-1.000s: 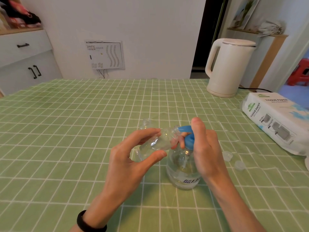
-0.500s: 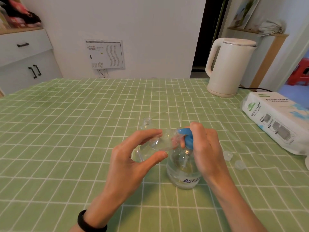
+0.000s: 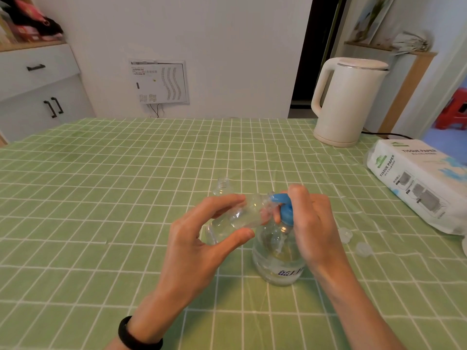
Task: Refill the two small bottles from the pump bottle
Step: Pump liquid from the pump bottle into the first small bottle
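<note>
small bottle (image 3: 242,215) lies tilted in the left hand (image 3: 199,251), pinched between thumb and fingers, its mouth against the spout of the blue pump head (image 3: 284,205), the rim hard to make out. right hand (image 3: 313,223) curls over that pump head, hiding its top; the pump bottle (image 3: 278,258) stands on the green tablecloth (image 3: 101,223). second small bottle (image 3: 223,184), uncapped, is mostly hidden behind the left hand. two clear caps (image 3: 345,234) lie just right

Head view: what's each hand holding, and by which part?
Left hand grips the small bottle round its body, thumb below, fingers above. Right hand curls round the blue pump head.
</note>
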The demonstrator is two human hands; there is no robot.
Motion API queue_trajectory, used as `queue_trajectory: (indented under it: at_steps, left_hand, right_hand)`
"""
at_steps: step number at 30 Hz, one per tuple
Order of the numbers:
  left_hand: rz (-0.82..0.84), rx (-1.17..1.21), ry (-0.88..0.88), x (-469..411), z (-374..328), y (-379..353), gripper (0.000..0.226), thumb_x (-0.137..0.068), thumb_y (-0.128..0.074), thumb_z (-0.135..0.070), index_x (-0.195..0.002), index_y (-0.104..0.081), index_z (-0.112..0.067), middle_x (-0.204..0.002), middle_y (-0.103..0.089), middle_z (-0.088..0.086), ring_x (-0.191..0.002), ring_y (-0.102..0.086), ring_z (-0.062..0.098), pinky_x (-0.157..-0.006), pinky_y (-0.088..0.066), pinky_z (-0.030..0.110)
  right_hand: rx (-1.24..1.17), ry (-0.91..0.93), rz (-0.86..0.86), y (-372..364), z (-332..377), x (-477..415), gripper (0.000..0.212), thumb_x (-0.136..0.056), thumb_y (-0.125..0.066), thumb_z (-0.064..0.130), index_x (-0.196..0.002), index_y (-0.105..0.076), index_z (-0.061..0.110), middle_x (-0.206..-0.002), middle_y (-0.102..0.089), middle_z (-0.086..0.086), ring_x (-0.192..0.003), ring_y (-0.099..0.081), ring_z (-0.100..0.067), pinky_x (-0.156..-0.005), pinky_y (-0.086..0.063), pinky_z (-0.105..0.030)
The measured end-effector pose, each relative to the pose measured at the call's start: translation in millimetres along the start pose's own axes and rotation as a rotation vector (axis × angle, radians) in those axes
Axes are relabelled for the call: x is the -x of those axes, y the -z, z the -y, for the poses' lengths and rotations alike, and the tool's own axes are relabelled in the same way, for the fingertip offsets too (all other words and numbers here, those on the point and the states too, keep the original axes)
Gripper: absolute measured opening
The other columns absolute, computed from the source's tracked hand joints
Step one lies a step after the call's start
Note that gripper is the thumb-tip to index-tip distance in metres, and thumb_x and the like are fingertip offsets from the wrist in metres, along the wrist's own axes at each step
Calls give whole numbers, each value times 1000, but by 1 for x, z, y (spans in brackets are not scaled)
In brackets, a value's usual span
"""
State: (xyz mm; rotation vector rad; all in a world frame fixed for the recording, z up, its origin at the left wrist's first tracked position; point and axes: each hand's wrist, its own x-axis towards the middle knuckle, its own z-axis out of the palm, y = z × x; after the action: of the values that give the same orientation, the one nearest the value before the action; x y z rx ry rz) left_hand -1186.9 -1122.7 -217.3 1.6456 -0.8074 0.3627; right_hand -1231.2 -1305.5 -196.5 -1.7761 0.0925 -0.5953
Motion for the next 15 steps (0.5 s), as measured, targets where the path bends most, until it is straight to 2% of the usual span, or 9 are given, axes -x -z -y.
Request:
queue_trajectory:
  at_steps: [1,2,4,6,8,10,13,15]
  left_hand:
    - [4,0,0,0,0,0,44,-80,-81,-40,-121,-67,-37,-122,-74,-21,-112,-72,2,-97,-52,14]
    - [4,0,-1,0,0,0,44,-80,-81,-40,-121,-67,-37,-122,-74,-21,-112,-72,2,-97,-52,15]
    - [-1,1,-2,1,1,0,44,-80,-81,-40,-122,-68,-36,-122,-74,-20,-112,-72,4,-97,-53,15]
    - [-11,5,2,0,1,-1,44,-79,-81,-39,-121,-68,-35,-121,-75,-20,-112,-72,5,-96,-53,16]
    - [-19,8,8,0,1,-1,43,-79,-81,-39,-121,-69,-35,-120,-75,-21,-111,-73,6,-96,-53,16]
    - [-20,8,7,0,1,-1,43,-79,-81,-39,-120,-69,-35,-120,-75,-22,-111,-72,5,-96,-52,16]
    - [-18,12,7,0,1,-1,43,-80,-81,-38,-120,-68,-35,-120,-75,-23,-111,-73,6,-96,-52,16]
    - [-17,13,4,0,0,-1,43,-80,-81,-38,-120,-68,-36,-120,-75,-23,-111,-72,5,-96,-53,16]
  right_hand:
    - [12,2,0,0,0,0,55,-94,-36,44,-51,-53,15,-56,-63,-18,-59,-52,-41,-55,-44,-42]
    - [16,8,-3,-1,0,1,54,-95,-36,44,-49,-52,19,-49,-54,-7,-51,-45,-29,-52,-41,-37]
    - [12,20,-5,-1,-1,1,59,-101,-35,41,-47,-50,25,-43,-43,11,-45,-37,-8,-51,-36,-18]
    - [10,31,1,-1,-4,1,65,-106,-32,43,-46,-52,26,-44,-53,17,-46,-48,0,-55,-39,-9]
    - [-11,32,6,-2,-6,1,68,-104,-30,55,-47,-54,26,-55,-68,12,-56,-60,0,-61,-42,-7]
    - [-27,28,8,-2,-6,1,67,-99,-28,61,-47,-55,27,-62,-73,6,-62,-64,-1,-65,-44,-7]
    - [-44,34,10,-1,-7,1,66,-97,-30,59,-47,-56,26,-64,-75,0,-67,-69,-6,-70,-46,-11]
    - [-37,38,-6,-1,-6,0,62,-99,-34,50,-46,-54,24,-61,-73,1,-62,-66,-5,-66,-46,-11]
